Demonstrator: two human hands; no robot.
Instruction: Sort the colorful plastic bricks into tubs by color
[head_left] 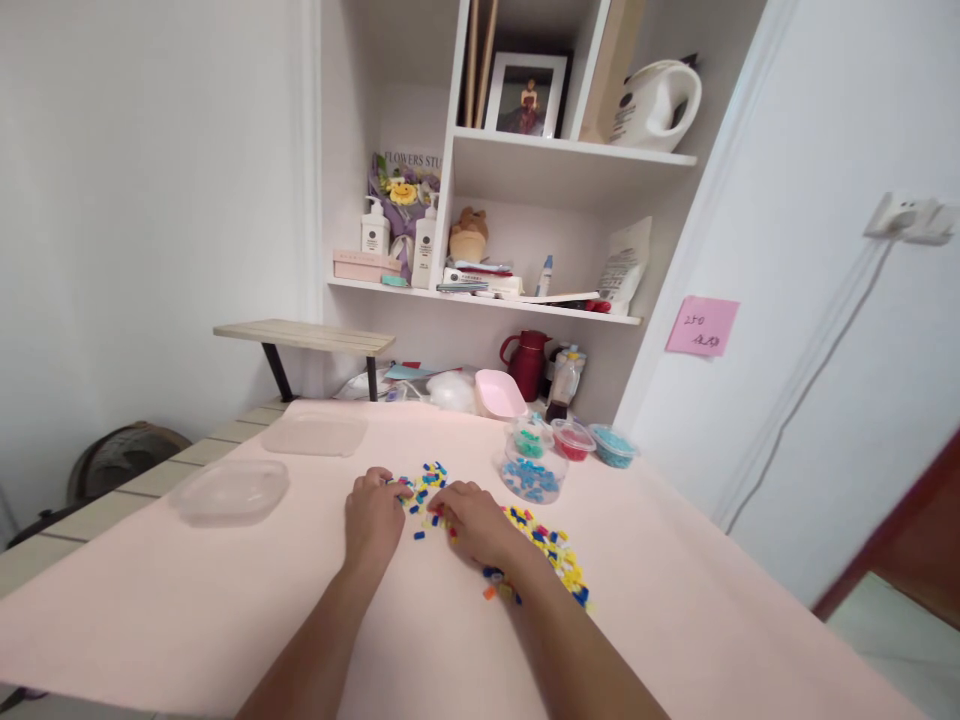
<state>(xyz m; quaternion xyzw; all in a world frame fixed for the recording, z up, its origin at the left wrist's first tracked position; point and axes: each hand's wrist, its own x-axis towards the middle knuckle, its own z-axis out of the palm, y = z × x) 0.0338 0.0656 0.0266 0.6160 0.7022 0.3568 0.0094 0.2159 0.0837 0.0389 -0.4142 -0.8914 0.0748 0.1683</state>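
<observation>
Small plastic pieces in yellow, blue, white and red lie in a loose pile (431, 482) between my hands. At its left edge is my left hand (373, 515), fingers curled and thumb pointing to the pieces. My right hand (476, 522) reaches in from the other side, its fingers bent and close together, the tips down among the pieces. Whatever is between the fingertips of either hand is too small to make out. A larger spread of mixed pieces (566, 560), mostly yellow, lies beside and partly behind my right wrist.
Clear tubs hold blue pieces (532, 482), green pieces (529, 443), red pieces (573, 440) and light blue pieces (613, 447). Two clear plastic trays or lids (232, 492) lie at the left. Behind stand a pink basin (501, 395) and a red jug (529, 365). A pink cloth (225, 620) covers the table.
</observation>
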